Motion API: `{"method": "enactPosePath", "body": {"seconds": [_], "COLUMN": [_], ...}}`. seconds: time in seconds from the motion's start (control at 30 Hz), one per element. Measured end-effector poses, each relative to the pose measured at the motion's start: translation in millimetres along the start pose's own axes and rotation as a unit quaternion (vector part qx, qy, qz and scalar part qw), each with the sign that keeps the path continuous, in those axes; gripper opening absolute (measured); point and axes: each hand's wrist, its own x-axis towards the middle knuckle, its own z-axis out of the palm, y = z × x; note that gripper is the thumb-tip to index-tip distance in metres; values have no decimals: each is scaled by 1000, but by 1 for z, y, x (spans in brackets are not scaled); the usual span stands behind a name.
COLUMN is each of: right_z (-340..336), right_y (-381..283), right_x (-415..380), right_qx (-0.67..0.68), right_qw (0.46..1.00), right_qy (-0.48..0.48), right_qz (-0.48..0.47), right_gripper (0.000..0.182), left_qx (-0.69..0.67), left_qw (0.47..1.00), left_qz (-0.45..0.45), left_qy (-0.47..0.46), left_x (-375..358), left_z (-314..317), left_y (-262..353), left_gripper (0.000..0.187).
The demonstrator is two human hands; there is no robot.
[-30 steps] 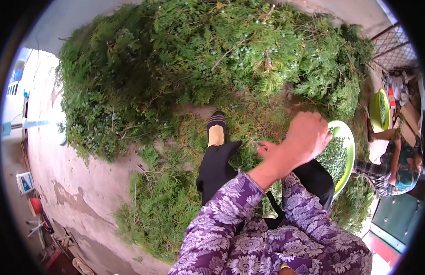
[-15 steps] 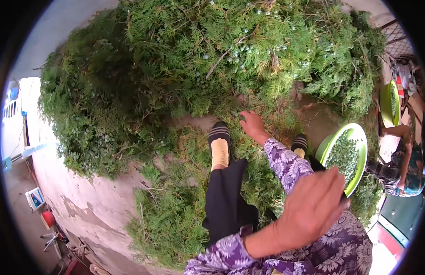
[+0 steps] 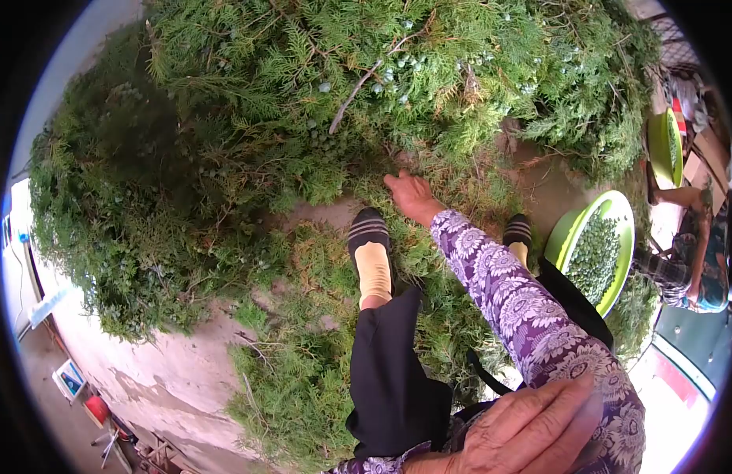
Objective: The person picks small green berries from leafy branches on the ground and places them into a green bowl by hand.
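My right hand (image 3: 413,197) reaches down to the cut evergreen sprigs (image 3: 358,186) in front of my feet. Its fingers are slightly apart, and the tips are at the foliage. Closer to me, my left hand (image 3: 528,426) hovers over my lap, below the right sleeve. Its fingers are bent and pressed together; what they hold, if anything, is hidden. To the right stands a lime-green basin (image 3: 567,237), tilted in view, with many small green berries (image 3: 595,257) in it.
A large heap of evergreen branches (image 3: 247,103) with pale berries spreads ahead and left. A bare twig (image 3: 358,95) lies on it. Loose sprigs (image 3: 295,395) cover the floor by my shoes (image 3: 370,225). At right, another person (image 3: 698,253) sits near a second green basin (image 3: 666,150).
My right hand has moved left and slightly farther forward to the sprigs. My left hand has dropped down towards my lap, away from the basin. The view has shifted a little.
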Motion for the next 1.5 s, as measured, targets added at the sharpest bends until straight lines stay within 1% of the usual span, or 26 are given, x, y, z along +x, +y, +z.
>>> {"method": "enactPosePath", "body": {"seconds": [0.13, 0.2, 0.23, 0.27, 0.3, 0.33, 0.37, 0.43, 0.47, 0.6, 0.67, 0.7, 0.73, 0.77, 0.83, 0.87, 0.9, 0.93, 0.97, 1.07, 1.1, 1.13, 1.23, 1.27, 1.4, 1.5], "right_z": [21, 14, 9, 0, -6, 1, -6, -26, -25, -47, -69, -79, -79, -87, -121, -135, -150, -162, -172, -193, -200, -214, -219, -221, -216, -214], "right_y": [25, 23, 25, 28, 34, 49, 44, 26, 25, -2, -19, -29, -31, -37, -56, -64, -70, -75, -75, -68, -64, -64, -57, -56, -58, -59], "right_x": [-5, -10, -14, -21, -28, -35, -43, -66, -71, -90, -100, -103, -103, -106, -117, -120, -123, -126, -132, -147, -146, -150, -169, -178, -183, -178], "right_qx": [54, 275, 272, 512, 712, 809, 808, 891, 883, 896, 903, 910, 950, 950, 906, 907, 892, 874, 873, 829, 791, 770, 779, 778, 796, 773], "right_qw": [994, 952, 953, 837, 656, 544, 546, 388, 413, 409, 400, 391, 304, 303, 410, 411, 433, 455, 456, 399, 381, 407, 408, 439, 465, 465], "right_qy": [70, 66, 65, 22, -21, -36, -35, 1, 16, 2, -1, -6, -78, -67, -98, -90, -86, -83, -76, -49, -56, -29, -25, -18, -27, -73], "right_qz": [-57, 121, 119, 192, 251, 218, 219, 234, 225, 175, 156, 137, -4, -8, -36, -39, -95, -150, -154, -389, -475, -491, -476, -450, -387, -426], "right_gripper": [32, 19, 19, 19, 19, 23, 23, 21, 24, 33, 32, 32, 33, 33, 37, 37, 37, 37, 37, 31, 30, 29, 25, 24, 29, 30], "left_qx": [57, 69, 70, 71, 69, 71, 73, 71, 72, 65, 165, 164, 244, 323, 339, 347, 355, 317, 401, 382, 358, 330, 332, 320, 290, 288], "left_qw": [995, 992, 991, 990, 990, 990, 991, 991, 991, 992, 984, 984, 969, 946, 939, 936, 934, 945, 909, 918, 934, 940, 937, 946, 956, 956], "left_qz": [64, 81, 85, 89, 91, 88, 85, 88, 92, 93, 69, 74, 28, -17, -28, -37, -46, 10, 107, 107, 14, -79, -83, -40, -37, -47], "left_qy": [50, 67, 75, 83, 85, 80, 75, 69, 64, 52, 18, 11, -13, -36, -61, -32, -2, 75, 18, 19, -4, -26, -76, -21, -33, -10], "left_x": [7, 7, 7, 6, 6, 5, 4, 5, 4, 5, 3, 3, 3, 2, 0, 3, 7, 16, -9, -1, 2, 4, -4, -2, -3, -1], "left_z": [1, 2, 2, 2, 1, 0, 0, -2, -2, -3, -5, -5, -5, -5, -4, -6, -6, -4, -14, -8, -3, 0, 0, 3, 3, 6], "left_y": [-2, -2, -2, -1, -1, 0, 0, -1, -1, 0, 2, 4, 5, 6, 4, 5, 5, -1, -37, -30, -13, -4, -5, -10, -9, -8], "left_gripper": [26, 24, 23, 23, 23, 23, 23, 24, 24, 25, 31, 31, 36, 41, 48, 51, 53, 61, 68, 72, 70, 69, 66, 55, 41, 29]}}
